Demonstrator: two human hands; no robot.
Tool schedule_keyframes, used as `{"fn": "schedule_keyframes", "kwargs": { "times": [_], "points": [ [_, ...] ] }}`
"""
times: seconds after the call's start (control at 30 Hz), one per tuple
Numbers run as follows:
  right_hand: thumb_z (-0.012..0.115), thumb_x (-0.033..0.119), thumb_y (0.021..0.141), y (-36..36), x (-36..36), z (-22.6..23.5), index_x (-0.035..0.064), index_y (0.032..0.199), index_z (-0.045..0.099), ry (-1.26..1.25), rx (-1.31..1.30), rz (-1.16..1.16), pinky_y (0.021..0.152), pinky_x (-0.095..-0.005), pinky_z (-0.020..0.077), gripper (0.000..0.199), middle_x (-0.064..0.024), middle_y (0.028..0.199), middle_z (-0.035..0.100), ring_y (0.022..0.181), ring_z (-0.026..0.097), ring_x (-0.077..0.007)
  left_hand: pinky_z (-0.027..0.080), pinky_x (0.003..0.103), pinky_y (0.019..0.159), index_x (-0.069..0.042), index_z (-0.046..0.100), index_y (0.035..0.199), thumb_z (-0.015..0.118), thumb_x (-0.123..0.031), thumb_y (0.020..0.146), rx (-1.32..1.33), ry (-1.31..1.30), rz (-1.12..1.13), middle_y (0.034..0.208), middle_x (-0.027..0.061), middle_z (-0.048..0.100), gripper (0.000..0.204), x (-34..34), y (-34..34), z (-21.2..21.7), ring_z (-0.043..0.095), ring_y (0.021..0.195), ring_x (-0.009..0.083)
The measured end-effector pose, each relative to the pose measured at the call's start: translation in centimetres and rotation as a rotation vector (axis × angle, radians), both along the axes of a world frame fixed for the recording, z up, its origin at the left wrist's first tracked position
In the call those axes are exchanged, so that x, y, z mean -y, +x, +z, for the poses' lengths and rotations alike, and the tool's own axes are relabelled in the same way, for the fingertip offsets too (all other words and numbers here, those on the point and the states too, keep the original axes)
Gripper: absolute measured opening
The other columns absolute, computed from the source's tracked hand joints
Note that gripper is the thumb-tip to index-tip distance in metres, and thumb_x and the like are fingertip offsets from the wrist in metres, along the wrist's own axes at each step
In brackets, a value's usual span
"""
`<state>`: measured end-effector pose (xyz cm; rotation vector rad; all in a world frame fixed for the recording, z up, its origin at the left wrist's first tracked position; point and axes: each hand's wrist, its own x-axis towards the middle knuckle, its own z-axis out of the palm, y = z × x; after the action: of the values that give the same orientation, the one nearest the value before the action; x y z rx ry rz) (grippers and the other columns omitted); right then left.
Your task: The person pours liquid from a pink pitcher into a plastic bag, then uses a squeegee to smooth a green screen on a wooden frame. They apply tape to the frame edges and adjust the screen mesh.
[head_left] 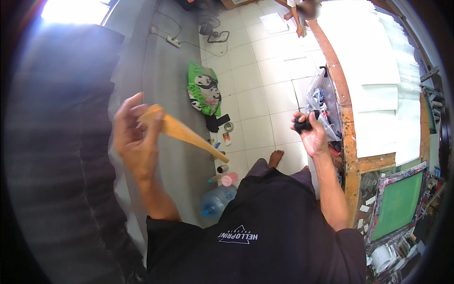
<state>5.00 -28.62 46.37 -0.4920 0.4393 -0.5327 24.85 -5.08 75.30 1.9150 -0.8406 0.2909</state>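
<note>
My left hand [135, 142], raised over the left side and slightly blurred, is closed on one end of a long tan-yellow strip [189, 135]. The strip slants down to the right and looks narrower at its far end; what it is made of I cannot tell. On the right, my right hand [316, 140] is raised palm up, its fingers curled round a small black bundle [305, 123]. The bundle's kind is not clear. My hands are well apart, and the strip does not reach the bundle.
A dark ribbed sheet [52, 156] fills the left. A green panda-print bag [204, 89], a blue water jug [218, 201] and a pink cup [230, 179] stand along the wall. White sheets [376, 128] cover the wooden table. A green printing screen [397, 203] leans lower right. Another person's hand [300, 32] shows at the top.
</note>
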Motion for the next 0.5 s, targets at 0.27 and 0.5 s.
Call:
{"fn": "schedule_keyframes", "kwargs": {
  "times": [0.27,0.5],
  "points": [
    [0.070,0.033,0.099,11.8,-2.6,14.7,0.0010,0.114,0.072,-0.773,0.064,-0.029,0.082,-0.0313,0.0558,0.035,-0.0121,0.111,0.067,0.100,0.067,-0.0193,0.053,0.025,0.073,0.004,0.074,0.095,0.080,0.001,0.085,-0.169,0.155,-0.172,0.087,0.0058,0.071,0.012,2.8,-0.6,-2.2,0.067,0.081,0.0115],
    [0.084,0.014,0.081,12.0,-8.1,13.8,0.0010,0.119,0.067,-1.260,0.333,-0.035,0.092,-0.0401,0.0526,0.044,-0.0137,0.113,0.065,0.109,0.063,-0.0340,0.053,0.026,0.071,0.005,0.074,0.093,0.080,0.008,0.079,0.036,0.148,-0.197,0.082,0.0085,0.071,0.016,2.7,-1.0,-3.5,0.067,0.079,0.0132]
  ]
}}
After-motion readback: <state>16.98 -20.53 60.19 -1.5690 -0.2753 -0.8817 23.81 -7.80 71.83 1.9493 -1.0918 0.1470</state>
